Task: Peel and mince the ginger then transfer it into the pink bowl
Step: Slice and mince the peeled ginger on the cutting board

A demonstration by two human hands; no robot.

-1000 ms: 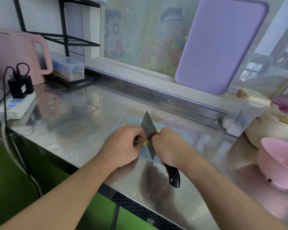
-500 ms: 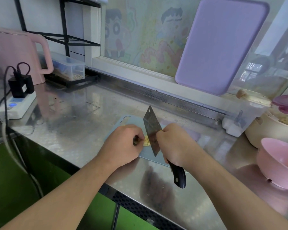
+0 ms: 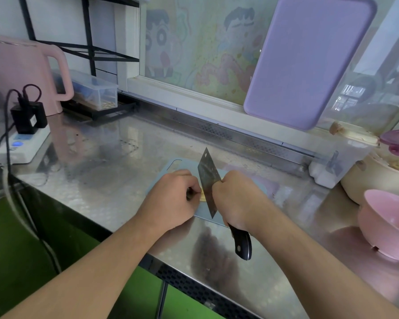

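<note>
A small yellowish piece of ginger (image 3: 202, 196) lies on the pale blue cutting board (image 3: 174, 165), mostly hidden under my fingers. My left hand (image 3: 173, 200) pins the ginger down with curled fingers. My right hand (image 3: 236, 199) grips a cleaver (image 3: 207, 180) by its black handle, the blade standing upright against the ginger's right side. The pink bowl (image 3: 388, 223) sits at the right edge of the steel counter, well away from both hands.
A purple board (image 3: 309, 61) leans on the window behind. A beige pot (image 3: 376, 178) and a clear container (image 3: 339, 162) stand at the back right. At left are a pink kettle (image 3: 21, 72), a power strip (image 3: 21, 146) with cables, and a clear box (image 3: 95, 93).
The cleaver lifted and shifted slightly right half a second ago, and now it is back down against the ginger. My left hand stays on the ginger.
</note>
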